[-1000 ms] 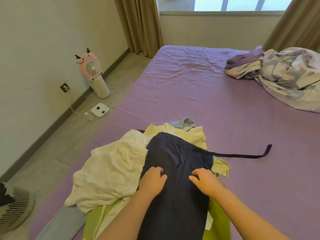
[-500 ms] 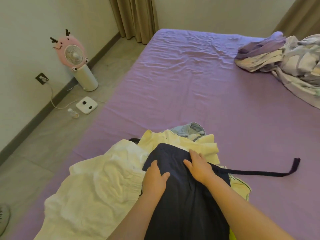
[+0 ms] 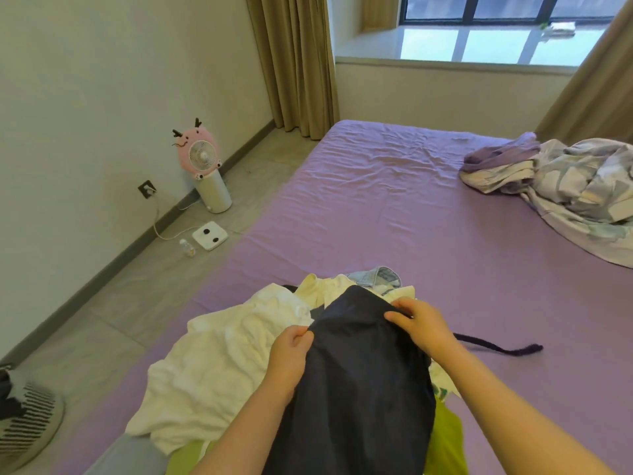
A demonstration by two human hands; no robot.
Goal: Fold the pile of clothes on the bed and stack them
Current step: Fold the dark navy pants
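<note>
A dark navy garment (image 3: 359, 378) lies on top of the clothes pile at the near edge of the purple bed (image 3: 376, 207). My left hand (image 3: 289, 354) pinches its left upper edge and my right hand (image 3: 419, 323) grips its upper right corner. A dark strap (image 3: 500, 347) from it trails to the right across the sheet. Under it lie a white garment (image 3: 222, 365), a pale yellow one (image 3: 325, 289), a light blue denim piece (image 3: 380, 277) and a lime green one (image 3: 445, 440).
A crumpled lilac and white quilt (image 3: 565, 186) sits at the far right of the bed. On the floor to the left stand a pink fan (image 3: 202, 162), a white scale (image 3: 209, 235), a small bottle (image 3: 187, 247) and another fan (image 3: 24, 419).
Both hands moved up the navy garment from its middle to its top edge and closed on it. The camera tilted up, so the window is in view.
</note>
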